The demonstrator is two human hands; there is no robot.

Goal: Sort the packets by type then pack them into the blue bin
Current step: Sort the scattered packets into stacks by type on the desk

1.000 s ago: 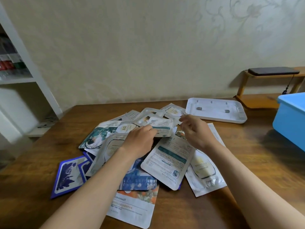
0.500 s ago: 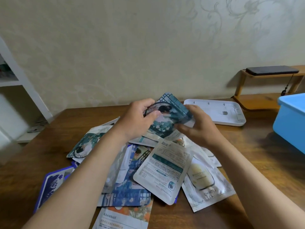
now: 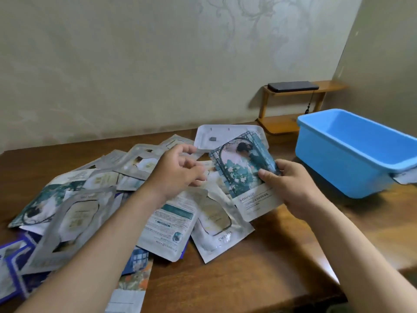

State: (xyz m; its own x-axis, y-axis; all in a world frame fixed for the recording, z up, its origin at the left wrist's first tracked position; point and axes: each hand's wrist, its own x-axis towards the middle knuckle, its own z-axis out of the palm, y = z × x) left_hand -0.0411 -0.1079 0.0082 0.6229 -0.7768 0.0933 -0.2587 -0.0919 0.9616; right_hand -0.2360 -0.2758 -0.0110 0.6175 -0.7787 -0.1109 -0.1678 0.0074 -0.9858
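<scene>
At centre-right of the frame, the right hand [image 3: 291, 188] grips a teal packet [image 3: 246, 172] by its lower right edge, thumb on the front; the pkt is raised and tilted above the table [image 3: 270, 267]. Left hand [image 3: 178, 175], centre, hovers over the pile of packets [image 3: 90, 199] w/ fingers [image 3: 194, 173] loosely curled, holding nothing. The pile spreads across left & lower centre, silver, teal, blue & white pkts overlapping. Blue bin [image 3: 352, 154] sits at right on the table, near the right hand. White tray [image 3: 216, 134] lies behind the held pkt. Upper right: wooden shelf [image 3: 293, 105] w/ a dark flat device [image 3: 293, 86] on top.
</scene>
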